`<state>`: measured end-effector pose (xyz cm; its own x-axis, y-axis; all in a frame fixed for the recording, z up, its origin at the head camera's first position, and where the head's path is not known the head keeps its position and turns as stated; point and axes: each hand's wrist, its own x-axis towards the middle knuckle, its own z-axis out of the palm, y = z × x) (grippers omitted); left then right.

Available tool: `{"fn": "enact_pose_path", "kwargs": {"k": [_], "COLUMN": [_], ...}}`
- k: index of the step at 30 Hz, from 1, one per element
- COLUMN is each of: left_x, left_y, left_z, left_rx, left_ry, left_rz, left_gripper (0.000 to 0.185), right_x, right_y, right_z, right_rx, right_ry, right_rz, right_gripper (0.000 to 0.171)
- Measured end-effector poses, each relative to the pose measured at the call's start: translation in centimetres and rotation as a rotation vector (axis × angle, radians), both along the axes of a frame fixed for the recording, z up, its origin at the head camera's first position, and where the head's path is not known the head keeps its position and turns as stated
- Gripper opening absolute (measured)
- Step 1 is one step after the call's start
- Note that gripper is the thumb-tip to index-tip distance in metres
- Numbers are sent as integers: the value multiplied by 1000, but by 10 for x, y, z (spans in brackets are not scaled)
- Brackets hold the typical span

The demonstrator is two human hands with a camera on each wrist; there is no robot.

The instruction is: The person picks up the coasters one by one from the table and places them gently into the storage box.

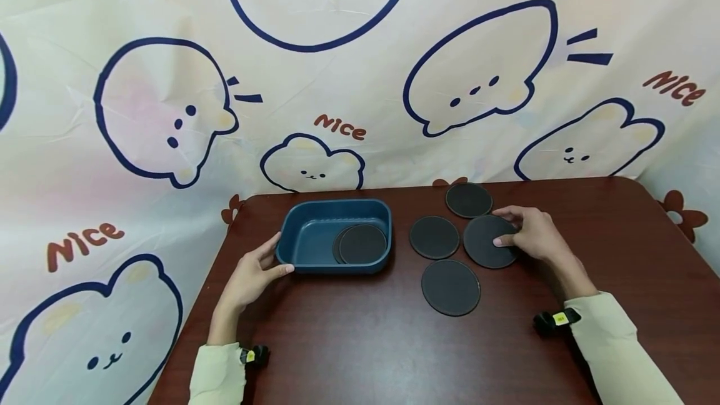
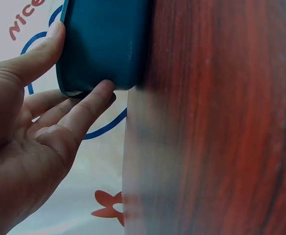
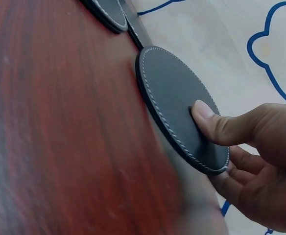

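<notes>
A blue rectangular container stands at the back left of the table. My left hand grips its near left corner, with the thumb at the near side and the fingers along the left end wall. Inside, at the right end, lie overlapping black round coasters. Right of the container, my right hand pinches a black round coaster by its right edge. The thumb presses on its face and the other fingers are behind the edge. White stitching rings this coaster in the right wrist view.
Three more black coasters lie on the dark wooden table: a back one, a left one and a near one. Behind the table's back edge hangs a cartoon-printed cloth.
</notes>
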<state>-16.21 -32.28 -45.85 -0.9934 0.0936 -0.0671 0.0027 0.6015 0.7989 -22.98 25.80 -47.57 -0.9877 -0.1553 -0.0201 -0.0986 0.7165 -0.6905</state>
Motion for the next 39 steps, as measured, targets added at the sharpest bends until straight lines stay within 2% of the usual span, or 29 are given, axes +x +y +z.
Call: {"fn": "enact_pose_path", "kwargs": {"k": [5,10,17,29,39], "left_x": [0,-2,-3,-2,-1], "left_y": [0,-1,0,-2,0], "left_z": [-1,-2,0,-2,-2], "left_rx": [-3,-5,2,-10,12], "left_ry": [1,3,-8,2,-3], "left_rz": [4,4,1,-7,5], "left_gripper": [84,84,84,83,84], "right_x": [2,5,3,0,4], "right_y": [7,15,27,33,33], "right_z": [5,10,11,15,19], "right_rx": [45,-70,-262,-395,-436], "right_ry": [17,-45,-187,-259,-268], "right_rz": [-7,0,11,26,3], "right_gripper": [52,46,51,62,70]}}
